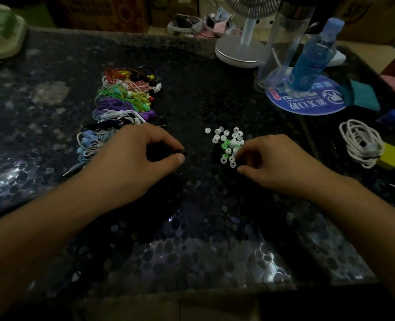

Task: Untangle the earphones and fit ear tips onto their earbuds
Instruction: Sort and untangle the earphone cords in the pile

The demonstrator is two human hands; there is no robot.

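Head view: 2 hands, left hand, right hand, approx 25 ear tips.

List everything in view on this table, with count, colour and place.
earphone bundles: many, mixed colours, row at left
ear tips: a loose pile, white and green, centre
white cable: one, coiled, right edge
yellow block: one, beside the cable
blue bottle: one, back right, on a round blue mat
fan base: one, white, back centre
teal cloth: one, right
left hand: fingers pinching something small and dark
right hand: fingers at the ear tips
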